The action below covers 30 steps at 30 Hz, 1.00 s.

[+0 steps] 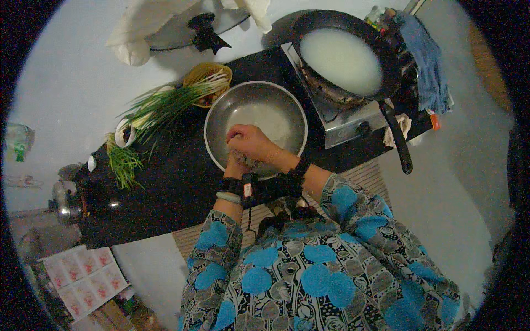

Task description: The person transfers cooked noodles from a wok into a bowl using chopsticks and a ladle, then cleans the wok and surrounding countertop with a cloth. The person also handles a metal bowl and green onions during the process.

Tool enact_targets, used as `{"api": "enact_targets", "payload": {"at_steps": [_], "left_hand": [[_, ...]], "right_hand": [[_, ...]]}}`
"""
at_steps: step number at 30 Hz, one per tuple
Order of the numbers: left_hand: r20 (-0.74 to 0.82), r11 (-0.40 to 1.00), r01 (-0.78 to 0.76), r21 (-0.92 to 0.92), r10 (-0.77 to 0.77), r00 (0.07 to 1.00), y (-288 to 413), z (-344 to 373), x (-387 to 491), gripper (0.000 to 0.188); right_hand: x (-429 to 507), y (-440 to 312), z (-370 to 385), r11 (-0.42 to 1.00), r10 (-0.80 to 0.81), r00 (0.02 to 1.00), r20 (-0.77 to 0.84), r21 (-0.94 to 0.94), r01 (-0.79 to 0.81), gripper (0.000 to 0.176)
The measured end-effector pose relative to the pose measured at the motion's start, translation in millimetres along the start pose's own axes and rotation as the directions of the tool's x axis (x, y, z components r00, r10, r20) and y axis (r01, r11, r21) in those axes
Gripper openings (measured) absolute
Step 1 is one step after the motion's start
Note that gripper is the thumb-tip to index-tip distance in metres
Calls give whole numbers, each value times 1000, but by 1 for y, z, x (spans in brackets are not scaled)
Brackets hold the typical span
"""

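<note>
A wide metal bowl [215,136] stands on the black tabletop in front of me, with a pale layer [275,124] across its bottom. Over its near left part my two hands are pressed together. My right hand [252,142] lies on top with its fingers curled over. Beneath it, my left hand [234,163] is largely covered, its fingers hidden. Between the palms shows a bit of a greyish lump [249,160], too blurred to name.
Right of the bowl, a gas stove [352,124] carries a black wok [331,18] with cloudy whitish liquid [341,62]; its handle [397,140] juts past the table edge. Spring onions [169,99] lie across a yellow basket [196,74]. A small white bowl [124,133] sits at left.
</note>
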<state>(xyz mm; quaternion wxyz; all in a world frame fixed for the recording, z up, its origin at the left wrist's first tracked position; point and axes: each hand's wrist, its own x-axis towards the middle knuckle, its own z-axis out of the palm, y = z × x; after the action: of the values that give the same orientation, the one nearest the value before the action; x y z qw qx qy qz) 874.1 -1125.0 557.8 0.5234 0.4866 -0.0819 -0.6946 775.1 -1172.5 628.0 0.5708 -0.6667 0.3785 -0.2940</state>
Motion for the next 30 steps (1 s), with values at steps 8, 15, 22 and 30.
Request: {"api": "enact_targets", "payload": {"at_steps": [8,15,22,30], "left_hand": [[47,980,55,189,-65,997,8,-3,5,38],[211,185,-325,928,459,863,39,-8,-4,30],[141,68,-313,947,788,599,61,-72,0,36],[-18,673,-88,734,149,989,67,-71,10,34]], "right_hand": [[12,50,-30,832,-28,984,-179,-549,-76,26],[-35,54,-78,788,-114,985,-133,-616,8,27],[-110,33,-80,750,-81,863,-498,-601,-277,30],[-105,94,-61,832,485,831,-271,436,-343,31]]}}
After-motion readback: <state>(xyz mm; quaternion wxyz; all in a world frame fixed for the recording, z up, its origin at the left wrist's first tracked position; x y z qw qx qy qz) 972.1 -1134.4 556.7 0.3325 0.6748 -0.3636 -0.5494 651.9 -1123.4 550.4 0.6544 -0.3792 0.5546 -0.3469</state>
